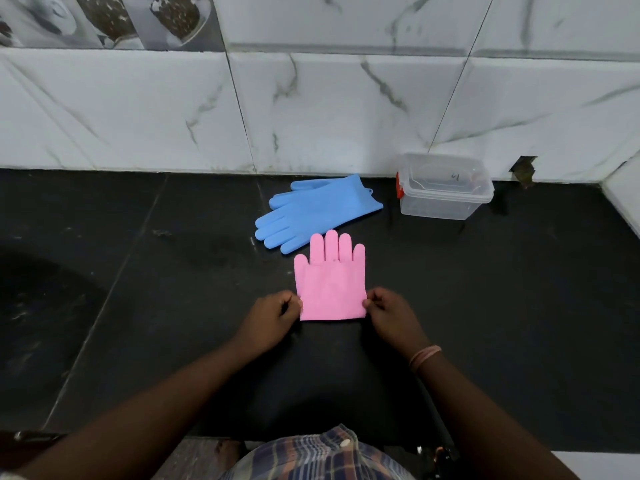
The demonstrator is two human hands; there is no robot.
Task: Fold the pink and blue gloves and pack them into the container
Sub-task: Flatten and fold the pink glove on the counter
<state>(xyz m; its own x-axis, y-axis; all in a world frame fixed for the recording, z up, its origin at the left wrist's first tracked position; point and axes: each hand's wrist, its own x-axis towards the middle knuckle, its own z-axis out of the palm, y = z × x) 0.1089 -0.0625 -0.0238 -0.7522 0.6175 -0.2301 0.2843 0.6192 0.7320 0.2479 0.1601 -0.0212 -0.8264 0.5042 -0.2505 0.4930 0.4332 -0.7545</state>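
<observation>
Well, container (445, 188) empty, gloves (330, 282) outside

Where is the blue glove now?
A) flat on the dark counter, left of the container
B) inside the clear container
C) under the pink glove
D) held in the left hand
A: the blue glove lies flat on the dark counter, left of the clear container, and neither hand touches it.

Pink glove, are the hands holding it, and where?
Yes. The left hand and right hand pinch the pink glove at the two corners of its cuff end, nearest the person. Its fingers lie flat on the dark counter.
</observation>
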